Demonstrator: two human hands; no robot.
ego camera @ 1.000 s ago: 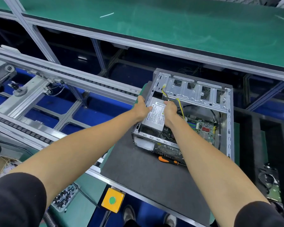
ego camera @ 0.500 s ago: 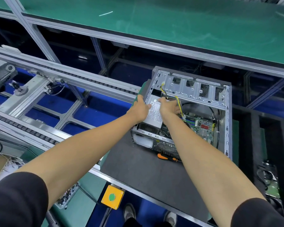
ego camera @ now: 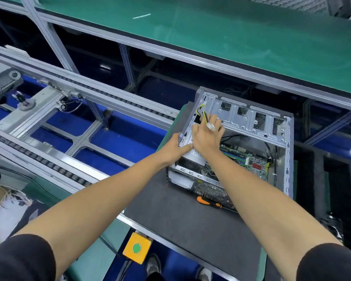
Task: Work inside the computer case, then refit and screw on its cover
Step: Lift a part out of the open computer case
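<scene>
Still working inside the open computer case [ego camera: 251,126]; the cover is not in view.

The left hand [ego camera: 177,148] rests on the case's left edge, fingers hidden. The right hand [ego camera: 206,136], inside it, pinches a white plug [ego camera: 211,126] on yellow wires; plugging in looks next.

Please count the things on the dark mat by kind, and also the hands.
Computer case: 1
Screwdriver: 1
Hands: 2, left hand, right hand
Total: 4
</scene>
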